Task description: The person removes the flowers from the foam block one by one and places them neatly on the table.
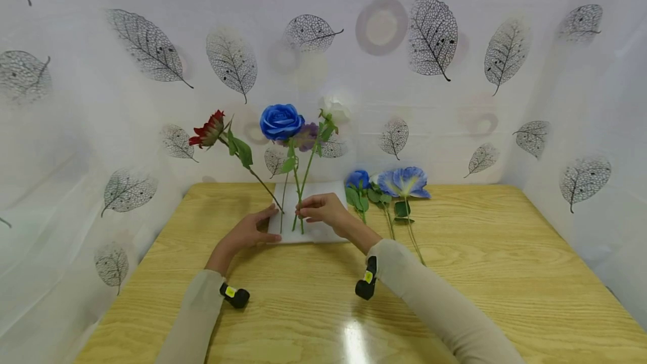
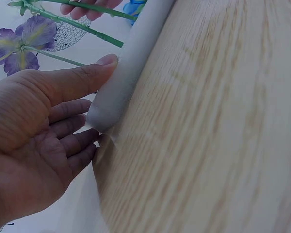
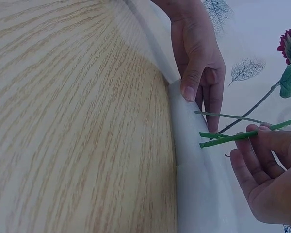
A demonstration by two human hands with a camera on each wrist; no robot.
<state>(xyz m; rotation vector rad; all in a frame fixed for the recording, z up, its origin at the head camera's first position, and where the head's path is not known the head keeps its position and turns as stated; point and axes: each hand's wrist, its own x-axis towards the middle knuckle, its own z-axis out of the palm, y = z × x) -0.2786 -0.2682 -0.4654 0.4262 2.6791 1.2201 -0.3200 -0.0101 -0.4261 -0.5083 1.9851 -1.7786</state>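
A white foam block (image 1: 320,233) lies on the table. My left hand (image 1: 249,231) grips its left end, thumb (image 2: 99,73) over the near edge and fingertips against the side. A red flower (image 1: 208,130), a blue rose (image 1: 281,122), a purple flower (image 1: 306,137) and a white rose (image 1: 336,110) stand over the foam; the red one leans left. With thumb and fingers my right hand (image 1: 327,210) pinches a green stem (image 3: 228,140), which appears to be the white rose's, low down. The blue rose's stem runs close beside it. Whether the stem ends sit in the foam I cannot tell.
Right of the foam, a blue rose (image 1: 358,179), a partly hidden white flower and a large blue-violet flower (image 1: 404,182) lie on the wooden table (image 1: 283,308). A leaf-printed curtain (image 1: 445,128) hangs behind and along both sides.
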